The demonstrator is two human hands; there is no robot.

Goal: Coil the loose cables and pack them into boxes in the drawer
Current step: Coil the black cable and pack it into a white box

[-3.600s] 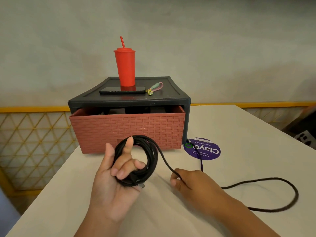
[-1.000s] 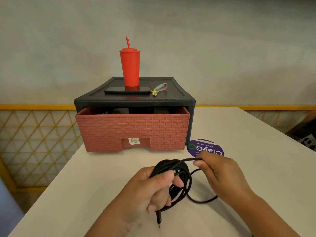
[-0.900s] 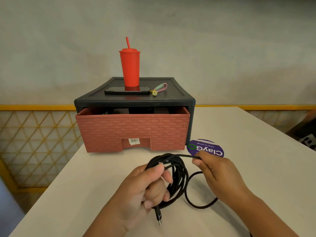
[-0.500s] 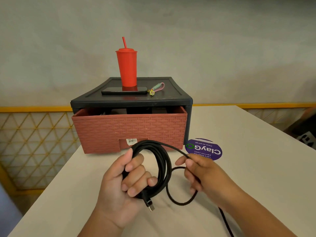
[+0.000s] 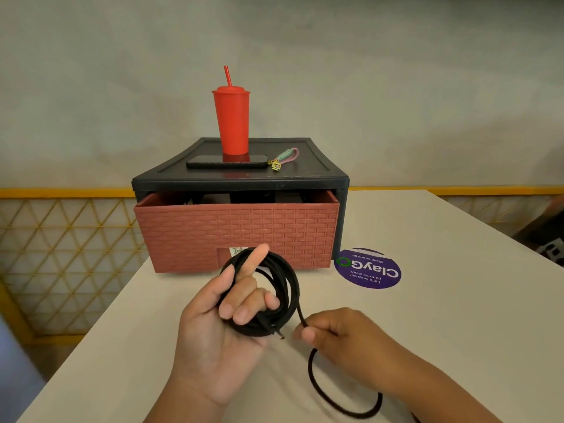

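My left hand point(image 5: 219, 328) grips the coil point(image 5: 291, 282), index finger raised; my right hand point(image 5: 341, 334) pinches the loose tail point(image 5: 310, 369); I should feed each turn flat and untwisted.

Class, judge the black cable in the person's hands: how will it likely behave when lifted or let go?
Probably floppy: the cable sags from the right hand into a curve on the table. The coil would likely loosen if released; only the left hand binds it.

Black cable point(image 5: 291, 283) mostly coiled; brick-red drawer point(image 5: 238, 230) slightly open behind.
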